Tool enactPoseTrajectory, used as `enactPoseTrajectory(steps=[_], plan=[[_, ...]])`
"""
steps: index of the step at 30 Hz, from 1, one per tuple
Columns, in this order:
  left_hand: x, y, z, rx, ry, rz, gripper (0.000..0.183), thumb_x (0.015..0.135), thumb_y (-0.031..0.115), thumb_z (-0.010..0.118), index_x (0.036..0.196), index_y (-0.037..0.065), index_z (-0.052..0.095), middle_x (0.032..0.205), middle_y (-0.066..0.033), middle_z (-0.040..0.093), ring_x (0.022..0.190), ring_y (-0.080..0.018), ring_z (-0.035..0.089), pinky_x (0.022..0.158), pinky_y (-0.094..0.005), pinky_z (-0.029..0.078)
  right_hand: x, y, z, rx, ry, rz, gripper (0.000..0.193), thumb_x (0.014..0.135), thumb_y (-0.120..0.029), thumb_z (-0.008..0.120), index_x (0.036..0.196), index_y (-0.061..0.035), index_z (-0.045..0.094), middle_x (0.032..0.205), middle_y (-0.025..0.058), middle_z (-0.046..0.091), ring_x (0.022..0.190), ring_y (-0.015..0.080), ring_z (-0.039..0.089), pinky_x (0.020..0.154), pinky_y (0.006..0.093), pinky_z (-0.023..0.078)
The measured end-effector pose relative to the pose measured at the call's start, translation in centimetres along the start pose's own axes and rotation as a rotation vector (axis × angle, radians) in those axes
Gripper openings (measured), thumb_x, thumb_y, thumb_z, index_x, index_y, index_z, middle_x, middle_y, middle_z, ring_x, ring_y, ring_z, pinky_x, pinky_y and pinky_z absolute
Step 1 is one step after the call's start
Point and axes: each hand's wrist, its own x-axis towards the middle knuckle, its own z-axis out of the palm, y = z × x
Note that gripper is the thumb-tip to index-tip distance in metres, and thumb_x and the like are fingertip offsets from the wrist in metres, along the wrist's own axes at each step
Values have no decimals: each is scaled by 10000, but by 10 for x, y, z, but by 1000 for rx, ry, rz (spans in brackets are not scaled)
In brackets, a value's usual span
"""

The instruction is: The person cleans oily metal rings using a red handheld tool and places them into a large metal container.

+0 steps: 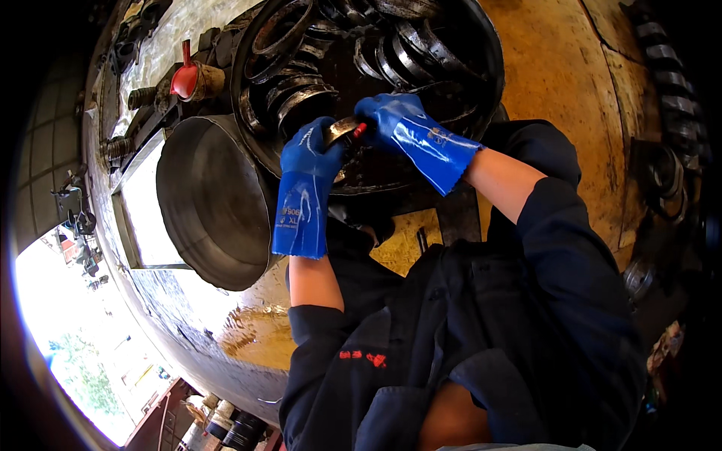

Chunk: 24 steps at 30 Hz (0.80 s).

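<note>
Both my hands wear long blue rubber gloves and meet over the near part of a large round black pan (492, 45). My left hand (310, 150) is closed around a metal ring (342, 128) with a wet, brassy shine, and the ring's far side is hidden by the fingers. Curled beside it, my right hand (387, 114) is closed at the ring's right end. A small red piece (360, 130) shows at its fingertips; its kind is too small to tell. Dark, oily metal rings (302, 94) lie heaped in the pan's left part, with more rings (402, 60) farther right.
Left of the pan stands a wide, deep metal drum (214, 203). Beyond it, a red scoop (185, 79) rests in a small tub (209, 83). The stained yellowish floor (553, 83) spreads to the right, where stacked metal parts (665, 83) line the edge.
</note>
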Motion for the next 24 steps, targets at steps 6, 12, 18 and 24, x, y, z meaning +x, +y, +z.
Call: enactPoseTrajectory(steps=[6, 12, 18, 24], plan=[[1, -6, -14, -513, 217, -298, 364, 876, 110, 740, 1204, -15, 642, 988, -99, 713, 837, -182, 683, 746, -305, 557, 7, 15, -5, 427, 128, 233, 241, 871, -329, 680, 911, -95, 724, 865, 86, 724, 721, 268, 681, 705, 355, 553], [2, 2, -14, -848, 302, -453, 325, 873, 83, 748, 1173, 0, 655, 906, -52, 710, 701, -108, 633, 612, -228, 487, 3, 12, -12, 435, -218, 401, 433, 863, -475, 692, 994, -63, 724, 771, 86, 715, 685, 193, 681, 702, 332, 556], [7, 14, -1, -987, 178, -518, 295, 855, 52, 764, 1130, 15, 665, 905, -40, 711, 684, -107, 631, 576, -215, 455, 8, 13, 6, 539, 357, -390, 278, 910, -203, 710, 1176, -125, 693, 1038, 109, 738, 942, 272, 722, 853, 355, 597], [9, 18, 12, -1103, 128, -522, 295, 826, 7, 780, 1098, 40, 671, 901, -23, 710, 717, -121, 661, 586, -219, 462, 2, 4, 17, 148, 48, 41, 325, 872, -271, 715, 1174, -154, 689, 1069, 114, 737, 924, 315, 717, 818, 399, 589]])
